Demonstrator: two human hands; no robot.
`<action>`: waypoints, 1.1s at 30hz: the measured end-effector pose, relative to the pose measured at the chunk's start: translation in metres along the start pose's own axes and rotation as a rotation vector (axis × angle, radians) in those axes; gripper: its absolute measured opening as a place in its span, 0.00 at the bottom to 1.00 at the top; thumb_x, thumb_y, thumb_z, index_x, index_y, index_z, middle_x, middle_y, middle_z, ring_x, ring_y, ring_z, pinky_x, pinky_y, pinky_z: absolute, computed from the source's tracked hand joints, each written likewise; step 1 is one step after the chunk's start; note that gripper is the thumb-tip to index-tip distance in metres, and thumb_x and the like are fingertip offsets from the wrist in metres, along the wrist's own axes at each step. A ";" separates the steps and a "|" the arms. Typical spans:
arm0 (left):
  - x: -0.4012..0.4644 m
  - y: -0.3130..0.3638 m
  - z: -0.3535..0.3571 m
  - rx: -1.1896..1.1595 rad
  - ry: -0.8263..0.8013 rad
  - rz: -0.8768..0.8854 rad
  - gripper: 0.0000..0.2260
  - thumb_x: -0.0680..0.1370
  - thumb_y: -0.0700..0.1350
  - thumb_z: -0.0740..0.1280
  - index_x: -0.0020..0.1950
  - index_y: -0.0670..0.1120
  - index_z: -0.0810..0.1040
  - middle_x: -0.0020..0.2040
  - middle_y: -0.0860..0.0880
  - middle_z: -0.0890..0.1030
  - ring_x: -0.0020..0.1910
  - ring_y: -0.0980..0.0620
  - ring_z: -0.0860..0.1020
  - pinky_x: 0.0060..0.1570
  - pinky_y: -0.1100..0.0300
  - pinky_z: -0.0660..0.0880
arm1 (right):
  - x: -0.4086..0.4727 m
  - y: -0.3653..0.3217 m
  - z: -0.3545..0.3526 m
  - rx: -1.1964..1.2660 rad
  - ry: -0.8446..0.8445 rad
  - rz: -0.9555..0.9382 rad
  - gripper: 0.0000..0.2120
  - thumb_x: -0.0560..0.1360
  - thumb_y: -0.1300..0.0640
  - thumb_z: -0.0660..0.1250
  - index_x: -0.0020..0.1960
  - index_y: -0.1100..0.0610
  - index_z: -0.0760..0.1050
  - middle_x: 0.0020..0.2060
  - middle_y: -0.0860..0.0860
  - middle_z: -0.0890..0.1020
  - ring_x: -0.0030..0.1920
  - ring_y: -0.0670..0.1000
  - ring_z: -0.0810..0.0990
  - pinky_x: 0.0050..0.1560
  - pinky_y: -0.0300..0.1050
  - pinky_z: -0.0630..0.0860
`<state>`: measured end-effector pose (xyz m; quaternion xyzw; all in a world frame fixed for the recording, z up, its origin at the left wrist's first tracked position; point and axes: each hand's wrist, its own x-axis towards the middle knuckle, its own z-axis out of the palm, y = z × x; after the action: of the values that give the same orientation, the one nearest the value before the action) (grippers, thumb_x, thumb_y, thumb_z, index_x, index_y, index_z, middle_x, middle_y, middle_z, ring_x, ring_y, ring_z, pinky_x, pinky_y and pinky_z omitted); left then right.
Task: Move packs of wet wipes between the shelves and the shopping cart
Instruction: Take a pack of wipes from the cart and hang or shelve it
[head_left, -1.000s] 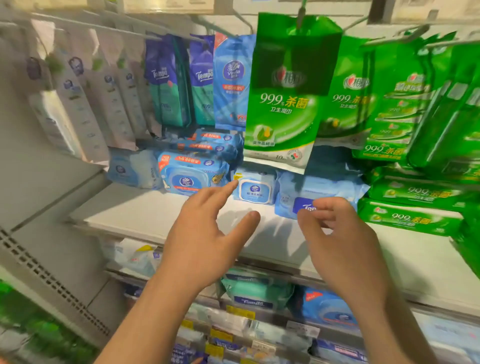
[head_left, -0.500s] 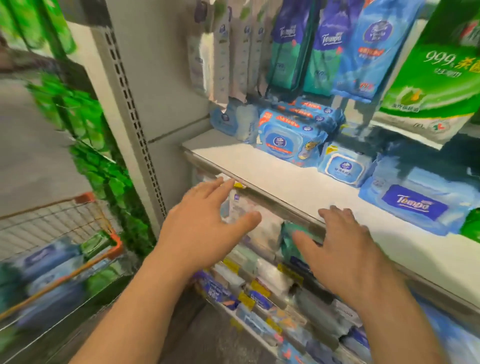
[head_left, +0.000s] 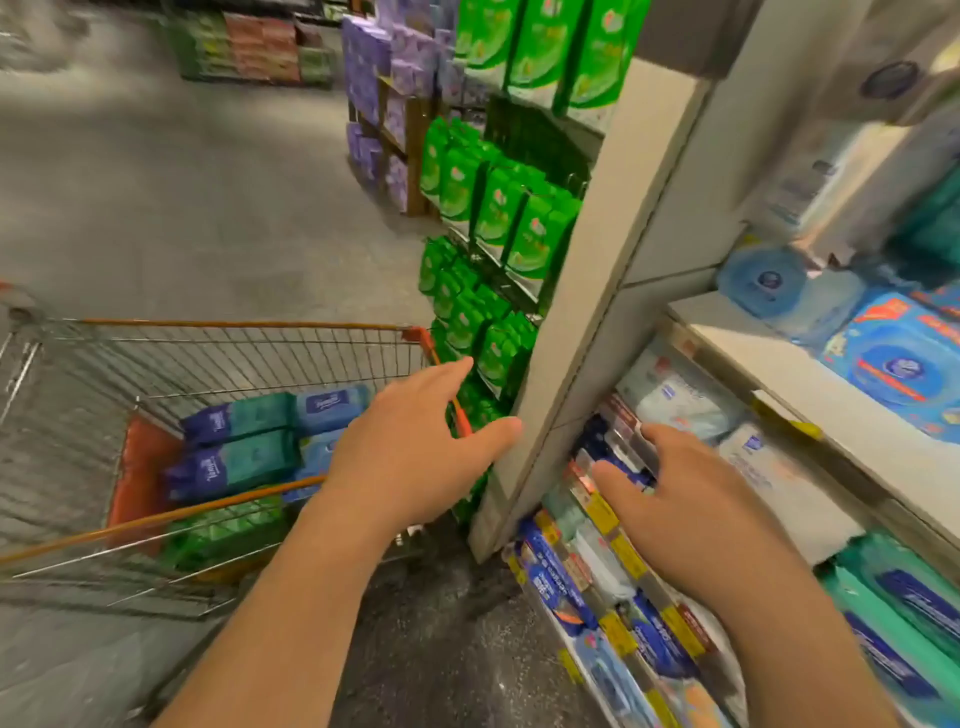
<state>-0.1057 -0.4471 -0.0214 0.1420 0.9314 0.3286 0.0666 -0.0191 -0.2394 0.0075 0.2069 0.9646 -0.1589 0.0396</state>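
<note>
Left hand (head_left: 410, 452) and right hand (head_left: 691, 512), both spread flat, holding nothing; wet-wipe packs (head_left: 244, 441) lying lengthwise left-to-right in shopping cart (head_left: 249, 326), low left, nearer left hand; shelves (head_left: 810, 410) right, beside right hand.

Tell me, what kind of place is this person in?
Most likely a supermarket aisle. A wire shopping cart holds packs of wet wipes, shelves carry more packs behind yellow price tags, and green pouches hang in rows on a rack.
</note>
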 end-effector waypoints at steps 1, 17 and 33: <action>-0.004 -0.018 -0.011 -0.007 0.000 -0.030 0.38 0.75 0.74 0.60 0.82 0.63 0.55 0.82 0.60 0.58 0.81 0.54 0.58 0.77 0.47 0.63 | 0.001 -0.021 0.007 -0.014 -0.016 -0.036 0.31 0.78 0.35 0.60 0.75 0.50 0.65 0.73 0.51 0.71 0.71 0.55 0.71 0.70 0.50 0.68; -0.058 -0.219 -0.126 -0.101 0.219 -0.443 0.47 0.64 0.80 0.54 0.80 0.59 0.64 0.74 0.55 0.72 0.70 0.52 0.73 0.71 0.45 0.71 | 0.021 -0.243 0.102 -0.086 -0.252 -0.423 0.34 0.79 0.34 0.61 0.78 0.51 0.63 0.75 0.51 0.69 0.73 0.58 0.69 0.70 0.52 0.70; 0.036 -0.288 -0.160 -0.167 0.199 -0.705 0.28 0.80 0.64 0.64 0.79 0.57 0.67 0.72 0.56 0.76 0.57 0.59 0.72 0.55 0.59 0.66 | 0.164 -0.347 0.170 -0.029 -0.463 -0.584 0.26 0.80 0.40 0.63 0.72 0.53 0.70 0.65 0.52 0.78 0.56 0.52 0.77 0.56 0.49 0.73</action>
<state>-0.2383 -0.7449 -0.0805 -0.2259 0.8951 0.3723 0.0960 -0.3100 -0.5306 -0.0760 -0.1192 0.9505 -0.1922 0.2129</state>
